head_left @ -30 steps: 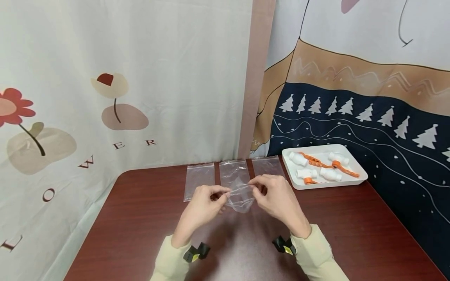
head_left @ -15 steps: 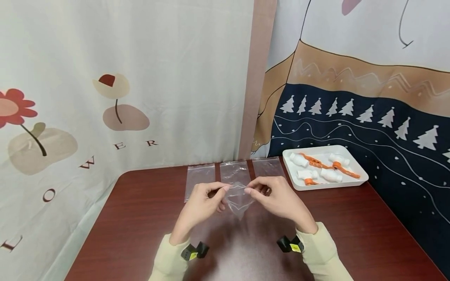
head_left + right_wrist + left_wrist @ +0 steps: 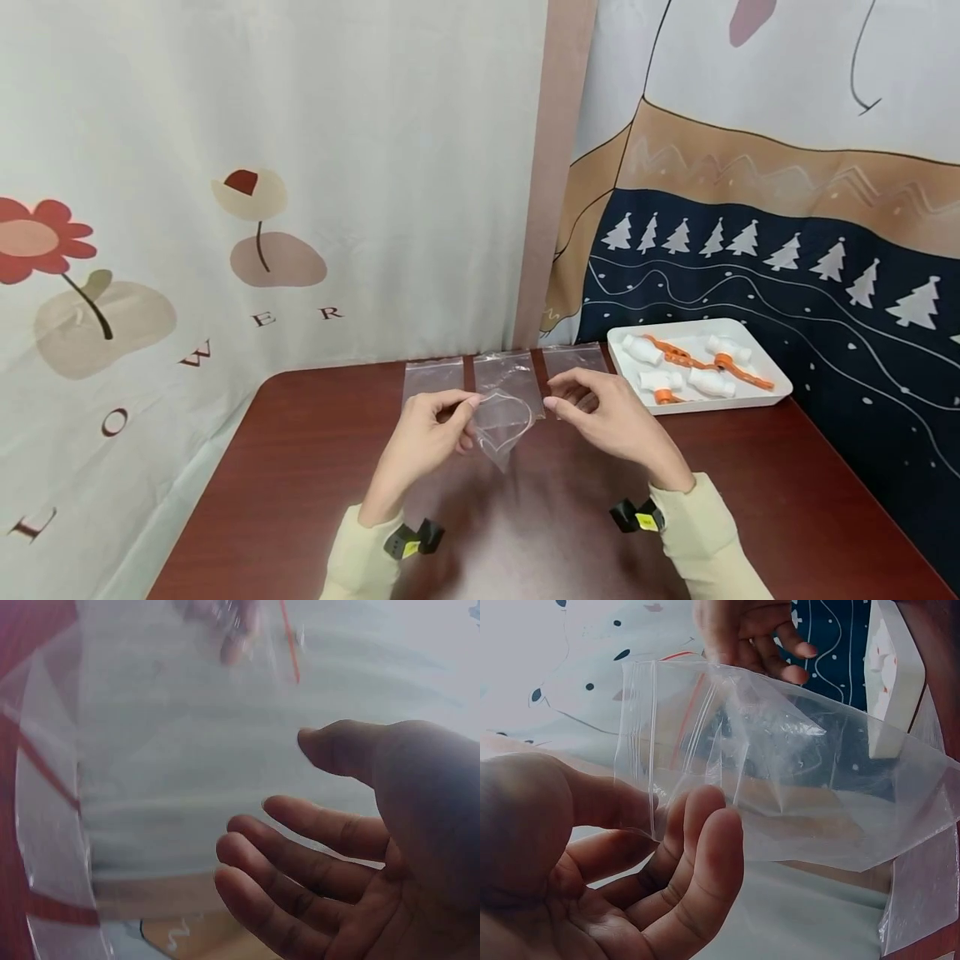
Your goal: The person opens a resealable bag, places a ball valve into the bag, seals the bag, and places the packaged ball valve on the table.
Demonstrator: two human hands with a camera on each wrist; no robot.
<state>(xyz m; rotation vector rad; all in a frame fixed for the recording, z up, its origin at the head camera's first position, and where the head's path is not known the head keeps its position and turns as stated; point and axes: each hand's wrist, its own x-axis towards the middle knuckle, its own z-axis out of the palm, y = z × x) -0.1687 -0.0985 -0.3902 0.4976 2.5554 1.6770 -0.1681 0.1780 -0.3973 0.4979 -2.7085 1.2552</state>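
A clear zip bag (image 3: 504, 423) hangs over the middle of the table, its mouth spread into a rounded loop. My left hand (image 3: 426, 432) pinches one edge of that mouth between thumb and forefinger; the left wrist view shows the ridged seal of the bag (image 3: 780, 765) by the thumb. To the right of the bag, my right hand (image 3: 611, 421) is apart from it, thumb and fingers spread. In the right wrist view nothing lies between the fingers of the right hand (image 3: 337, 847).
Flat clear zip bags (image 3: 517, 371) lie in a row along the table's back edge. At the back right, a white tray (image 3: 776, 398) holds several white fittings (image 3: 711, 383) and orange pieces (image 3: 742, 373). Curtains (image 3: 420, 167) hang behind the brown table (image 3: 300, 467).
My right hand has let go of the zip bag's edge and moved a little right. The left hand keeps its pinch, and the bag's mouth now spreads wider. The head view has shifted slightly.
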